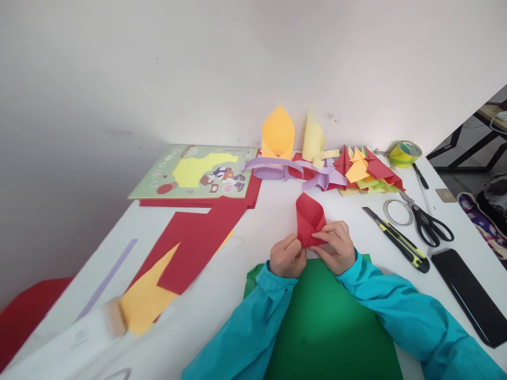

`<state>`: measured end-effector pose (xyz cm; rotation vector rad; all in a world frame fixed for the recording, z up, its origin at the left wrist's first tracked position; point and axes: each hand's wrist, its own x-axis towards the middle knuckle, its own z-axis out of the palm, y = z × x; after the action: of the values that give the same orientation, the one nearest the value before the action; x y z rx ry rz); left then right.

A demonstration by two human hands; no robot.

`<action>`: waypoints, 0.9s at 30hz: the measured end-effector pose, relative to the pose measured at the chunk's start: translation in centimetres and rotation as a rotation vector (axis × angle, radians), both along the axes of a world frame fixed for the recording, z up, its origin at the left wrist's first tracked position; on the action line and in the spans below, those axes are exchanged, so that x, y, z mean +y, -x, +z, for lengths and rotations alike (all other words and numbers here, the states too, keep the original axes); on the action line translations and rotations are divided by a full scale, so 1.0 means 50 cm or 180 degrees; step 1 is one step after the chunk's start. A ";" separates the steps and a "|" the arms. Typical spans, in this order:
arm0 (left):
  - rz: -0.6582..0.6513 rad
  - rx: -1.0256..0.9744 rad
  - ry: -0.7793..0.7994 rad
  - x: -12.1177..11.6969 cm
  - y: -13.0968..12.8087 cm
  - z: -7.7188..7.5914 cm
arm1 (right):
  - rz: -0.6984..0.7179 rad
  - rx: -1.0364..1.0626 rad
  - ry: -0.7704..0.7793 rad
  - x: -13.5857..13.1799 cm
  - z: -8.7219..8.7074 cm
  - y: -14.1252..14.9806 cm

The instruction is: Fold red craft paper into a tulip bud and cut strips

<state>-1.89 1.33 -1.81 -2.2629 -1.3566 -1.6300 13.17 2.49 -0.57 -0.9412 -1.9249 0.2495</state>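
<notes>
A folded red paper piece stands between my two hands, its rounded top pointing away from me. My left hand pinches its lower left corner with curled fingers. My right hand grips its lower right side, fingers pressed on the fold. Both hands hover over a green paper sheet lying at the near edge of the white table. Teal sleeves cover both arms.
Red sheets and a yellow scrap lie at left, a paper pack behind them. Folded paper shapes line the wall. At right lie a utility knife, scissors, tape rolls and a black phone.
</notes>
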 end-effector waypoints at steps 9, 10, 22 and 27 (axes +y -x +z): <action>-0.0380 -0.0041 -0.0124 0.000 -0.002 0.001 | 0.0002 0.0228 -0.0005 0.000 0.002 -0.002; -0.0409 -0.0025 -0.0148 -0.001 -0.002 0.001 | -0.0010 0.0264 0.0019 0.001 0.001 -0.002; -0.0244 -0.0210 -0.0230 0.001 -0.001 0.000 | -0.0113 0.0628 0.0159 -0.003 0.007 -0.003; 0.0189 -0.0452 -0.0321 0.000 0.003 -0.003 | -0.0143 0.1816 0.1199 -0.012 -0.016 -0.004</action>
<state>-2.05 1.31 -1.94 -2.0672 -1.3230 -1.8258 13.38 1.91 -1.36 -1.0174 -1.3496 0.7855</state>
